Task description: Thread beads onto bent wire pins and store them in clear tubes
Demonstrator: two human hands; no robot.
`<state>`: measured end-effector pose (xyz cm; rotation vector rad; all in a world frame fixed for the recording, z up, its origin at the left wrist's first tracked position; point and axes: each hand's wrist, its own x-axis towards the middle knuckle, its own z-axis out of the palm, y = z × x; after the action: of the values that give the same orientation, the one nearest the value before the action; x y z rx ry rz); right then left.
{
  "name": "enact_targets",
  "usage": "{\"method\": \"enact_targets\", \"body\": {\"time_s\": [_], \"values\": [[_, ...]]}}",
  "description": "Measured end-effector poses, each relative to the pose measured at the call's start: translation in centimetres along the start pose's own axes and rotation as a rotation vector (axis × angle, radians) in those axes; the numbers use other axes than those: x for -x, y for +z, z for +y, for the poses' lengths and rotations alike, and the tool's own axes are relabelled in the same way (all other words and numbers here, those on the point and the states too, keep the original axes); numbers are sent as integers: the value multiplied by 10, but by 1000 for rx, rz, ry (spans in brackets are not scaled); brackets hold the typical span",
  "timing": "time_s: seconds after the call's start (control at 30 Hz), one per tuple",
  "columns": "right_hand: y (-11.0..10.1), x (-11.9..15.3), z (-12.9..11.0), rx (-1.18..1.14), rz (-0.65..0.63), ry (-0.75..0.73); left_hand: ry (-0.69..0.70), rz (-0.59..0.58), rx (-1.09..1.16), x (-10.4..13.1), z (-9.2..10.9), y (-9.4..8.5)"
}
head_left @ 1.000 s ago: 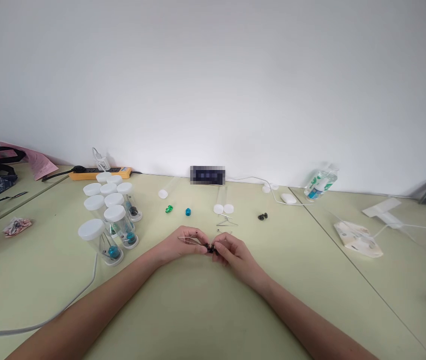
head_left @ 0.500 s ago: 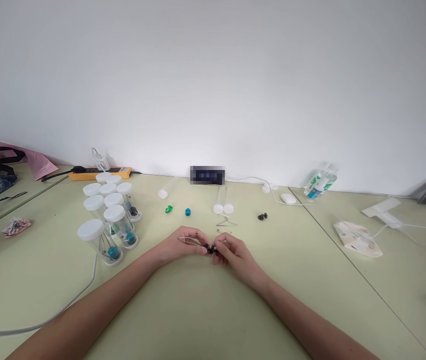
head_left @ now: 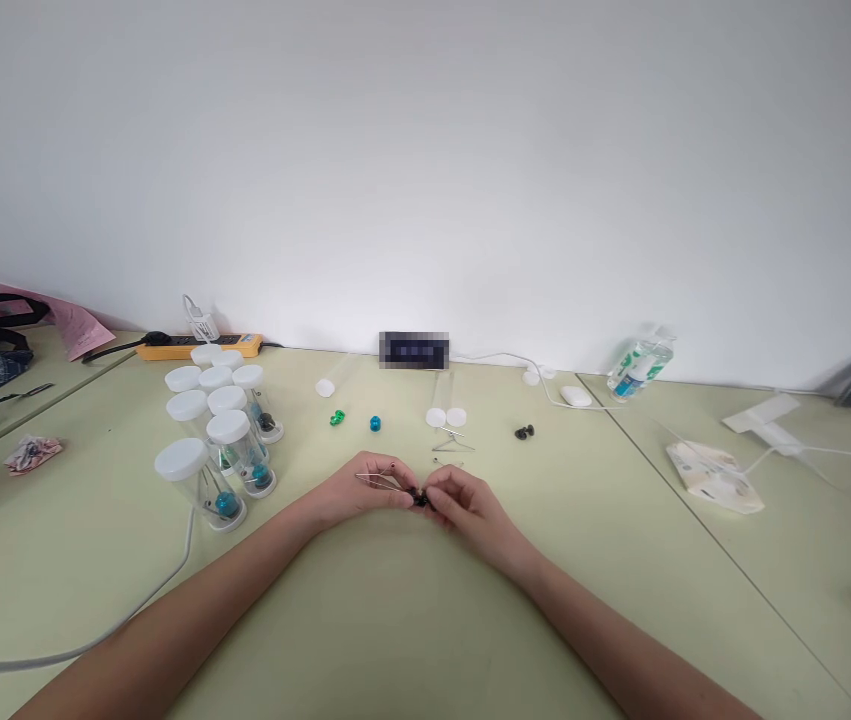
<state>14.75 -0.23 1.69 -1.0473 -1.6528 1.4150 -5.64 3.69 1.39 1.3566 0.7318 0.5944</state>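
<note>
My left hand (head_left: 369, 490) pinches a small black part (head_left: 418, 497) at the middle of the table, with thin metal wires (head_left: 380, 480) sticking out over its fingers. From the right, my right hand (head_left: 468, 505) has its fingertips closed on the same black part, which they partly hide. Just beyond the hands lie thin metal rods (head_left: 453, 442). Farther back are green pieces (head_left: 337, 418), a blue piece (head_left: 375, 424) and small black pieces (head_left: 525, 432). Two clear tubes with white caps (head_left: 446, 416) lie behind the rods.
Several capped clear tubes (head_left: 204, 480) stand at the left, before an orange power strip (head_left: 200, 346). Another tube (head_left: 326, 387) lies at the back. A dark pixelated device (head_left: 414, 351) is by the wall. At the right are a bottle (head_left: 641, 365), white case (head_left: 576, 397) and packet (head_left: 715, 478).
The fingers of my right hand have shifted slightly on the black part, and its lower fingertips show less. My left hand has barely moved.
</note>
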Motion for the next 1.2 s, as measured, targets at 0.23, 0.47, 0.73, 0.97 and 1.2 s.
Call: {"method": "enact_targets", "body": {"time_s": [0.23, 0.47, 0.73, 0.97, 1.2], "values": [[0, -1, 1, 38, 30, -5, -10, 22, 0, 1, 1, 0], [0, -1, 0, 25, 27, 8, -10, 28, 6, 0, 1, 1], [0, -1, 0, 4, 29, 6, 11, 15, -8, 0, 1, 0], [0, -1, 0, 7, 43, 5, 17, 15, -13, 0, 2, 0], [0, -1, -1, 4, 30, 6, 18, 3, 15, 0, 0, 0]]}}
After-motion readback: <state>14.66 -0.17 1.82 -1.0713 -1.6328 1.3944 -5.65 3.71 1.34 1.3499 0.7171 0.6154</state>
